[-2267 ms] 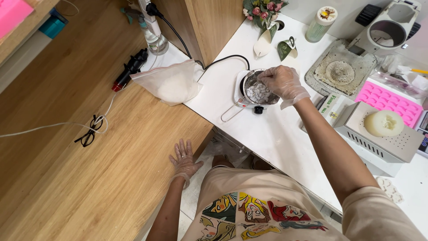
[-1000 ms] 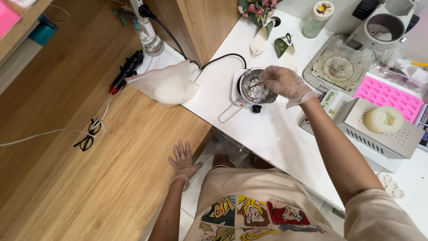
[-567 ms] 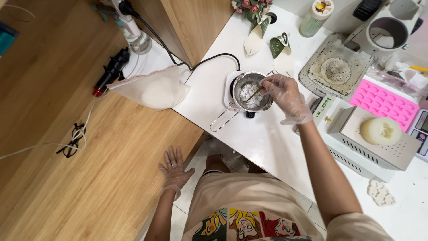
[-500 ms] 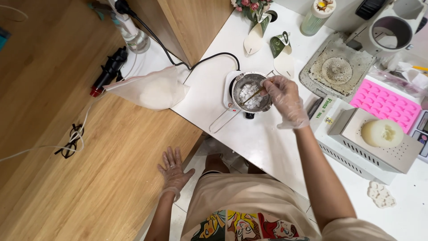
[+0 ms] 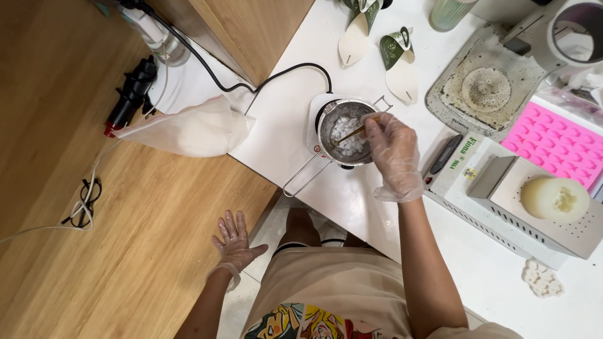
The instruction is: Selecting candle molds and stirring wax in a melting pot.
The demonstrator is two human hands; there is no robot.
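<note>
Now | right hand (image 5: 391, 152) | holds stick (image 5: 352, 134) | in pot (image 5: 326, 135)

I'm looking down at what seems a small craft workshop: a metal melting pot (image 5: 344, 132) is sitting on a little electric heater, a pink silicone mould (image 5: 556, 143) is lying nearby, beside wax-crusted trays (image 5: 483, 88).

Thin stick (image 5: 353, 133) slanting into pot (image 5: 328, 141) (white chunks)

Metal pot (image 5: 347, 133) of white chunks (image 5: 345, 133) — near the white counter's (image 5: 377, 207) front edge. Gloved right hand (image 5: 392, 154) holds a thin stick (image 5: 352, 133) in it. Left hand (image 5: 235, 242) — flat on the wooden worktop's (image 5: 125, 238) edge.
</note>
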